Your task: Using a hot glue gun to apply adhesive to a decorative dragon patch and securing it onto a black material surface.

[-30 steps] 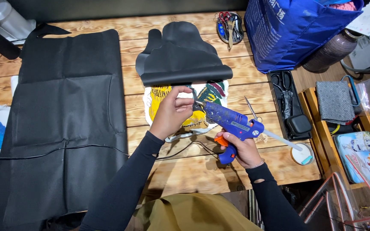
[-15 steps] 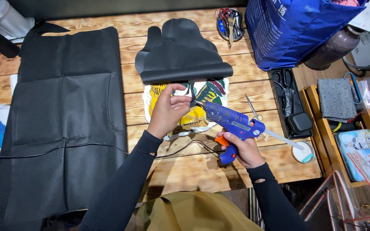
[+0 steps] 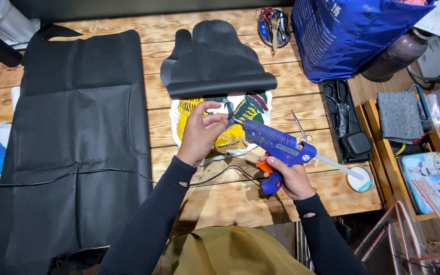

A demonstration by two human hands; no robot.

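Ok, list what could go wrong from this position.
1. The left hand pinches a small black scrap right at the nozzle of the blue glue gun; fingertips could get burned.
2. Glue may drip onto the colourful tufted piece underneath.
3. The black cord trails across the black fabric sheet and could snag.

Warm plank table (image 3: 230, 203) under even light, dark wall strip behind, wooden shelf (image 3: 383, 153) at right, floor hidden

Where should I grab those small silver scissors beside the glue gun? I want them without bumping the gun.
Take the small scissors by the loop handles at their near end, coming from the right. Their blades point away up the table, and the glue gun in the right hand lies just left.
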